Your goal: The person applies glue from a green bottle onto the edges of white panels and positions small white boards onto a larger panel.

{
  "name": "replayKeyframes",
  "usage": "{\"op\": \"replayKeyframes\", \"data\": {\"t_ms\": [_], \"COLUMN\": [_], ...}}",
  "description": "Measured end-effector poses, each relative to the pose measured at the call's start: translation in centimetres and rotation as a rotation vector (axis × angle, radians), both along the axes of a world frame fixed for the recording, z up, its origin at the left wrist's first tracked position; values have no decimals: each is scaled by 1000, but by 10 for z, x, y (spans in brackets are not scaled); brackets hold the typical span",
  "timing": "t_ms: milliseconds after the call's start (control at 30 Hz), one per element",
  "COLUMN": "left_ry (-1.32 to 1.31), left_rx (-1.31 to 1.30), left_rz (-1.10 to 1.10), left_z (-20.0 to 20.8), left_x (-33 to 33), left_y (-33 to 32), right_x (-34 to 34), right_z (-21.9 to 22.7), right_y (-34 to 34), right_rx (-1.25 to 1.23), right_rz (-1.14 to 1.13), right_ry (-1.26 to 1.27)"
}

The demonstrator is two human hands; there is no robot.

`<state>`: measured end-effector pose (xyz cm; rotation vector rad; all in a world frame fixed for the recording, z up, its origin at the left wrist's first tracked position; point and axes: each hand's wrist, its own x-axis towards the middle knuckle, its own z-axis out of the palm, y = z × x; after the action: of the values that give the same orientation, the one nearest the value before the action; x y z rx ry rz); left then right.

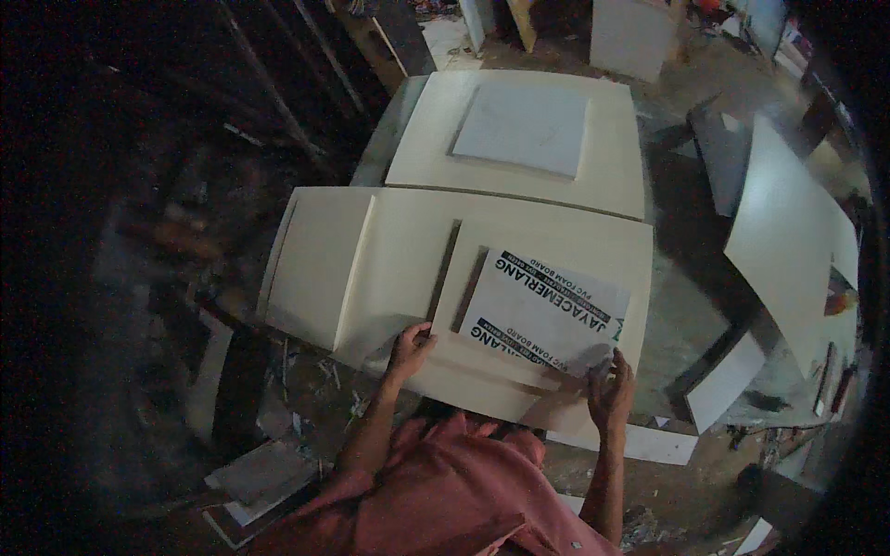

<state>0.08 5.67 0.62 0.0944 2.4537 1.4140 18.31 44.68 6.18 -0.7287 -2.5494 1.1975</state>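
Observation:
A white foam board [524, 310] with dark printed bands lies on a larger cream board [464, 264], slightly askew to it. Both rest on a wide cream sheet [399, 250] in front of me. My left hand [411, 352] is closed at the near left corner of the larger cream board, thumb and fingers at its edge. At the near right corner of the printed board, my right hand [610, 394] pinches the edge between thumb and fingers. The undersides of the boards and some fingertips are hidden.
Another cream board [324, 264] lies on the sheet's left end. Beyond is a second sheet [417, 148] carrying a pale grey board [524, 130]. At right, a large curved white sheet [783, 241] and a white offcut [728, 385] lie among scraps. More board pieces [264, 477] are at lower left.

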Motion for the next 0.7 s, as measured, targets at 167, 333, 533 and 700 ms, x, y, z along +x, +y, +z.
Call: {"op": "replayKeyframes", "data": {"t_ms": [167,333,533,700], "left_ry": [46,75,55,-30], "left_rx": [-19,45,105,265], "left_rz": [-103,-203,-320,-370], "left_z": [11,12,-3,8], "left_x": [-5,-14,-25,-30], "left_y": [3,-7,-20,-32], "right_x": [-5,-9,5,61], "right_z": [-9,-36,-53,-76], "right_y": [-15,-34,-46,-33], "right_rx": [136,215,160,234], "right_rz": [-61,-209,-427,-545], "right_ry": [-8,74,80,73]}}
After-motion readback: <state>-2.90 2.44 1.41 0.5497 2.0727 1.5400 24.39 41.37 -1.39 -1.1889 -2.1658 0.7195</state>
